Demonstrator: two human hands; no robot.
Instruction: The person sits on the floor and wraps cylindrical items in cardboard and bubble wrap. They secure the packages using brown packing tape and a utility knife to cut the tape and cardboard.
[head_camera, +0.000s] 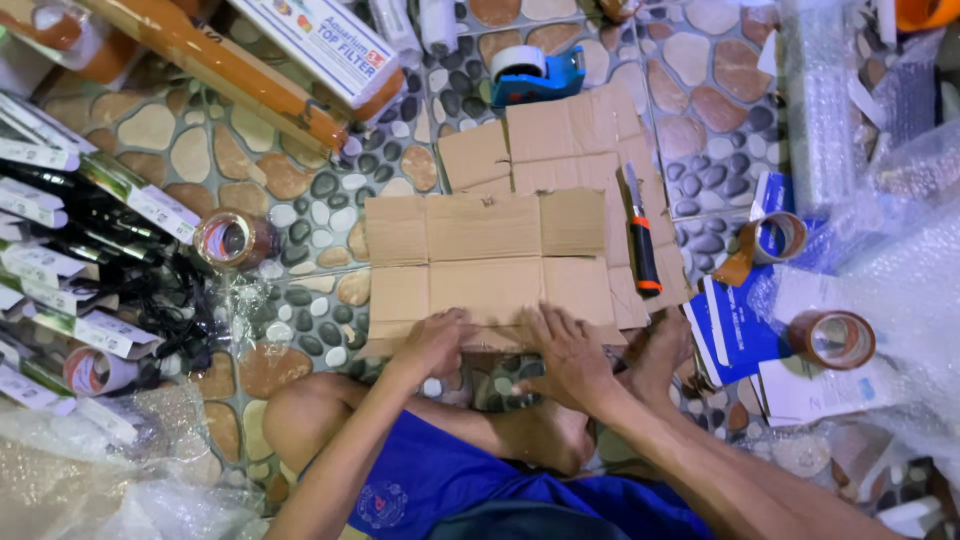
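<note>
A flattened brown cardboard sheet with creased flaps lies on the pebble-patterned floor in front of me. My left hand presses on its near edge, fingers curled over the fold. My right hand rests beside it on the same edge, fingers spread flat. A second cardboard piece lies partly under the first, farther away. An orange and black utility knife lies on the cardboard to the right of my hands.
Brown tape rolls sit at left and right. A blue tape dispenser is beyond the cardboard. Boxed products pile up at left, bubble wrap at right. Long boxes lie at top.
</note>
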